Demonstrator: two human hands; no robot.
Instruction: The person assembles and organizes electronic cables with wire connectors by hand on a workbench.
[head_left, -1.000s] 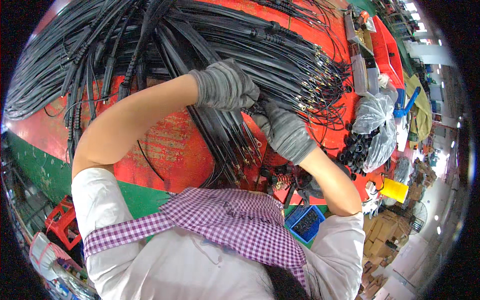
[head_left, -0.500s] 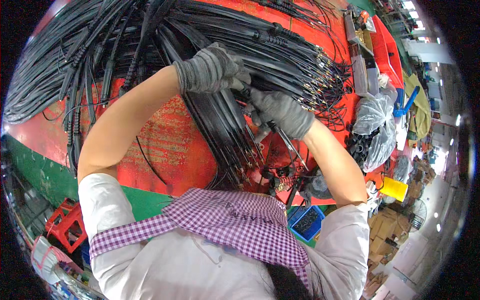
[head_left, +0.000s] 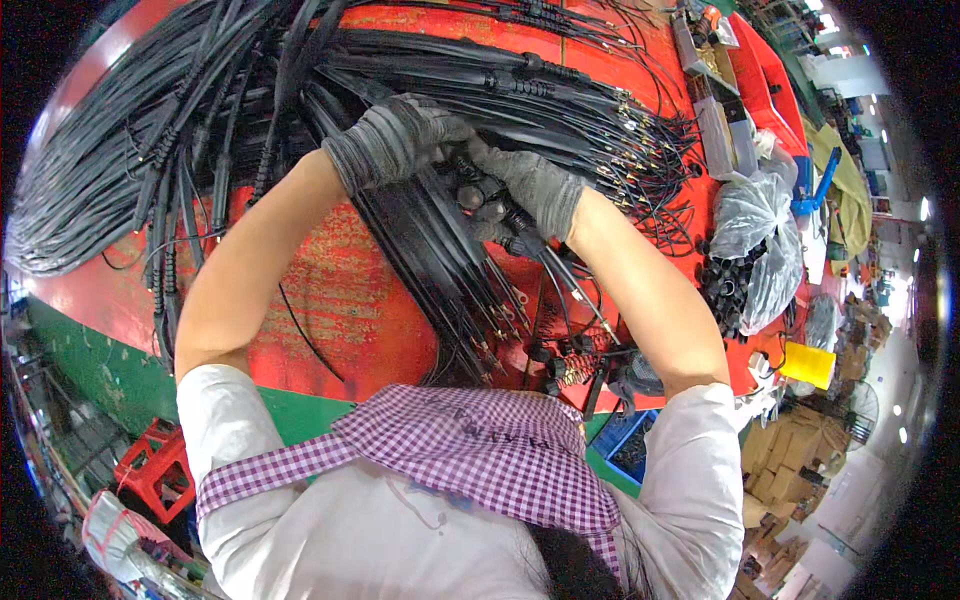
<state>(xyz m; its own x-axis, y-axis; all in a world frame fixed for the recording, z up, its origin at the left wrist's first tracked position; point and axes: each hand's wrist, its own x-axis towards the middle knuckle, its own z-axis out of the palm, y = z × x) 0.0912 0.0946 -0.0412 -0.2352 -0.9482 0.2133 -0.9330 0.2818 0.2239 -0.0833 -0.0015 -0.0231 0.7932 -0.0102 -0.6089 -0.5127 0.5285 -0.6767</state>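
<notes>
Both my hands wear grey knitted gloves and meet above a bundle of black cables (head_left: 400,235) on the red table. My left hand (head_left: 395,142) is closed, fingers bent around a black cable at the bundle's upper part. Close beside it, my right hand (head_left: 535,188) is closed on the same cable, its fingertips almost touching the left ones. From beneath the right hand, thin cable ends with metal tips (head_left: 575,285) run toward the near side. Dark round fittings (head_left: 478,195) show between the hands; which cable they belong to is unclear.
More black cables (head_left: 130,140) lie heaped at the left, and another bundle with metal tips (head_left: 620,150) stretches to the right. A clear plastic bag (head_left: 755,225) of black parts, grey trays (head_left: 715,130) and a red bin (head_left: 770,85) stand at the right. A blue crate (head_left: 628,445) sits below the edge.
My right hand has moved up and left, uncovering dark fittings beneath it. My left hand has shifted slightly left. The whole view has also shifted a little.
</notes>
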